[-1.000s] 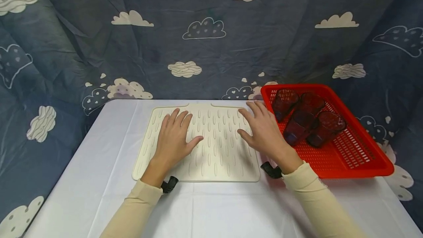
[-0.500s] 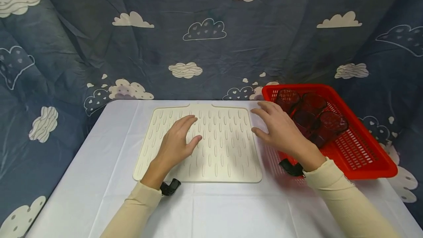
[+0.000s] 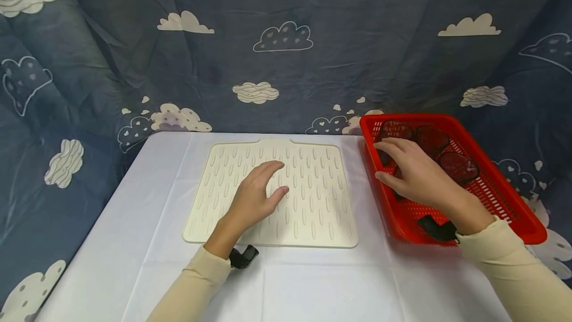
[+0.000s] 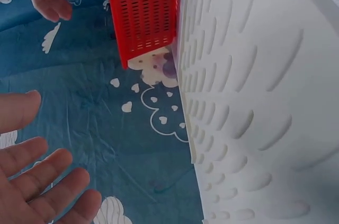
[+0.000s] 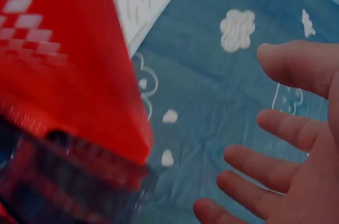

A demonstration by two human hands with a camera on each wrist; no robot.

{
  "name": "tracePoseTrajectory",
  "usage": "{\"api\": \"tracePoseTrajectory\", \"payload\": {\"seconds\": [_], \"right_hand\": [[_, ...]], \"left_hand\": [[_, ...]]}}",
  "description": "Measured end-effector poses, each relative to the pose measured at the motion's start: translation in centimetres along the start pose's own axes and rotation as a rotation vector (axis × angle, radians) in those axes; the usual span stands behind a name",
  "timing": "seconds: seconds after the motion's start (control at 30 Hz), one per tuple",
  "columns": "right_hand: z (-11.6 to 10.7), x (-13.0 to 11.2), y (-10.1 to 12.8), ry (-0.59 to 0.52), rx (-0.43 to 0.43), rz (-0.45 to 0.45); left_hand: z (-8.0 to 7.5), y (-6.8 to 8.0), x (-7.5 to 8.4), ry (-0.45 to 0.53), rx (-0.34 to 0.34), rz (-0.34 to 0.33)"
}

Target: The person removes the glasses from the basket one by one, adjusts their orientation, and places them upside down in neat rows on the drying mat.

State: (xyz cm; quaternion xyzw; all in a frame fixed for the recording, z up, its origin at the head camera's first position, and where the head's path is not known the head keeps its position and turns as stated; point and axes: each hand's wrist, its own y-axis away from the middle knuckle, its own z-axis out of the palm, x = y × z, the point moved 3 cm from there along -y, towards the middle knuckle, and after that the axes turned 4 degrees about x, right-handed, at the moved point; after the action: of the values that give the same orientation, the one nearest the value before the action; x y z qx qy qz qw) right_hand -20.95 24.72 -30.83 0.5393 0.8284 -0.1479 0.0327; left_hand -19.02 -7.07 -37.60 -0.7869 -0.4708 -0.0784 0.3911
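A cream ribbed drying mat lies on the white table. My left hand hovers over the mat's middle with its fingers relaxed and holds nothing; the left wrist view shows its fingers spread beside the mat. My right hand is over the red perforated basket, fingers straight, close above several dark red tumblers lying inside. In the right wrist view the fingers are spread, with the basket and a tumbler blurred beside them.
A blue cloth with cloud prints hangs behind and around the table. The basket stands at the table's right edge and juts past it. Bare white table lies in front of the mat and to its left.
My right hand has moved right, off the mat and over the basket. My left hand has shifted right toward the mat's middle and lifted its fingers.
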Motion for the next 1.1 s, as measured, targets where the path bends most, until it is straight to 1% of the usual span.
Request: {"api": "tracePoseTrajectory", "payload": {"seconds": [0.17, 0.33, 0.47, 0.53, 0.7, 0.8, 0.87, 0.97, 1.1], "right_hand": [[-1.1, 2.1, 0.9, -0.011, 0.008, 0.011], [-1.8, 4.6, 1.6, -0.013, 0.033, -0.004], [-2.4, 6.8, 2.2, -0.010, 0.059, -0.006], [-2.5, 7.7, 2.4, -0.006, 0.059, 0.003], [-2.5, 9.6, 2.6, 0.012, 0.042, 0.038], [-2.2, 10.4, 2.8, 0.026, 0.015, 0.059], [-2.0, 10.7, 3.0, 0.024, -0.010, 0.081], [-1.8, 11.1, 3.2, 0.018, -0.031, 0.101], [-1.6, 11.1, 3.2, 0.012, -0.005, 0.061]], "left_hand": [[0.4, -0.3, 0.6, 0.022, -0.002, 0.007], [0.8, -0.9, 1.4, 0.038, -0.008, 0.021], [1.5, -1.6, 1.9, 0.052, -0.049, 0.011], [1.9, -2.0, 1.9, 0.093, -0.084, -0.018], [3.5, -2.8, 1.5, 0.305, -0.166, -0.144], [4.7, -3.2, 1.2, 0.406, -0.206, -0.210], [5.6, -3.4, 1.2, 0.451, -0.228, -0.242], [6.9, -3.7, 1.5, 0.516, -0.257, -0.285], [8.5, -3.9, 2.4, 0.593, -0.275, -0.330]]}}
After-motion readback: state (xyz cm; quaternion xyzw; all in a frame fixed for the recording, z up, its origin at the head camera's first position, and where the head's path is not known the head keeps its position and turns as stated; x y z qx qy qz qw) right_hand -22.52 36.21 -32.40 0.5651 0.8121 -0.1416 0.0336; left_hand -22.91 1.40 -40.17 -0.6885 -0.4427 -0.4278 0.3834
